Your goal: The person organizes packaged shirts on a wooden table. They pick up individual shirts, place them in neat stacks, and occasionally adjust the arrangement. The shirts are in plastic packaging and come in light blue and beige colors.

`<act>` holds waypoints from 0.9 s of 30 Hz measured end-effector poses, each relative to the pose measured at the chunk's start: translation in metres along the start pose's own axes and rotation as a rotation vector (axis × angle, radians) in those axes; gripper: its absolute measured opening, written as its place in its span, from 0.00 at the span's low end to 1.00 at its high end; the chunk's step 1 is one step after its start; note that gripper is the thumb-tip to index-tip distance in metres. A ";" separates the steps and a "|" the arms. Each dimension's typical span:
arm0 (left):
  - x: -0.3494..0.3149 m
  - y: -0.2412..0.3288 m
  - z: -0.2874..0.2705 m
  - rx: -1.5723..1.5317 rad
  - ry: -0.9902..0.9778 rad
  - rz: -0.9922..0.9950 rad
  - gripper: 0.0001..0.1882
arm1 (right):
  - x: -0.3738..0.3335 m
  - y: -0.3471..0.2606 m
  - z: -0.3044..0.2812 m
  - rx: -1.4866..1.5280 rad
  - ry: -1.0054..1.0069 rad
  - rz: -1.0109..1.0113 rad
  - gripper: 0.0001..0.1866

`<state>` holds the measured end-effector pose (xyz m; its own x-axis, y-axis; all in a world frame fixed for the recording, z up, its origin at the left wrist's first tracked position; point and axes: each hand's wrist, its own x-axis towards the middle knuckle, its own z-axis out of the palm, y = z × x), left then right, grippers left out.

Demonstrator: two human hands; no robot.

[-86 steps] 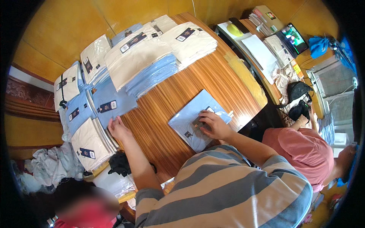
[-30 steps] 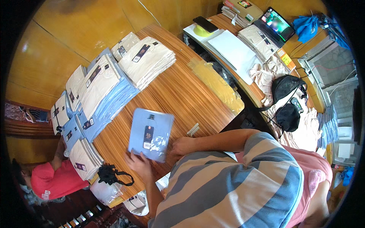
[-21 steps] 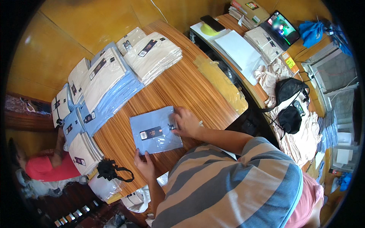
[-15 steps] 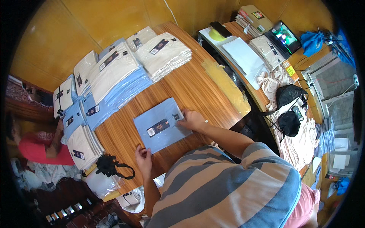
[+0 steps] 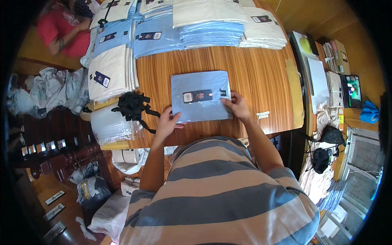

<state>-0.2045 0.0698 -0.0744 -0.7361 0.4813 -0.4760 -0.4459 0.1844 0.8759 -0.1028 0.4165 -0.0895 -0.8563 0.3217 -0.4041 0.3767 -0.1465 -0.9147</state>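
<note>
A folded blue garment point(image 5: 200, 109) in a clear plastic sleeve lay flat near the front edge of the wooden desk point(image 5: 261, 83), directly before the person. A dark printed tag point(image 5: 198, 96) sat across its middle, and a smaller dark label point(image 5: 223, 93) showed near its right side. The left hand point(image 5: 166, 122) had a narrow grip on the garment's near left corner, thumb on top and fingers partly beneath. The right hand point(image 5: 239, 107) held the right edge, its grip closed narrowly there, thumb over the sleeve. Whether the garment was slightly raised, I could not tell.

Just to the right of that hand, two short white strips point(image 5: 263, 115) lay on the desk. To the left, near the left hand, was a bunch of black straps point(image 5: 132, 107), next to a pile of clear plastic bags point(image 5: 108, 122) at the desk's corner. Behind these stood a cream garment stack point(image 5: 108, 77). Along the far side were more stacks, among them a tall blue pile point(image 5: 212, 34) with cream garments point(image 5: 208, 12) on top. Beyond the far left corner was a co-worker in a red top point(image 5: 65, 30); well off to the right, an open laptop point(image 5: 353, 90) showed a lit screen.
</note>
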 end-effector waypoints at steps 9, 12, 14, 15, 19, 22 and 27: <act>0.011 -0.002 -0.007 -0.070 -0.049 -0.046 0.20 | 0.008 0.010 -0.008 -0.063 0.082 -0.096 0.15; 0.013 -0.005 -0.013 -0.083 -0.077 -0.060 0.21 | 0.002 0.000 -0.006 0.106 0.147 0.092 0.16; 0.015 -0.006 -0.017 -0.086 -0.104 -0.065 0.22 | 0.002 0.005 -0.004 0.003 0.148 -0.047 0.17; 0.017 -0.005 -0.017 -0.079 -0.128 -0.078 0.22 | 0.003 0.003 -0.005 -0.050 0.150 -0.123 0.18; 0.013 0.004 -0.016 -0.044 -0.137 -0.094 0.21 | -0.003 -0.018 0.008 -0.112 0.101 0.060 0.25; 0.015 0.002 -0.018 -0.013 -0.157 -0.087 0.21 | 0.001 -0.009 0.018 -0.145 0.085 -0.095 0.28; 0.013 0.008 -0.013 -0.014 -0.120 -0.074 0.20 | 0.005 -0.013 0.020 -0.230 0.128 -0.081 0.29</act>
<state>-0.2243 0.0667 -0.0745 -0.6349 0.5659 -0.5260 -0.5045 0.2120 0.8370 -0.1189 0.4017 -0.0793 -0.8409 0.4414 -0.3131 0.3912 0.0962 -0.9152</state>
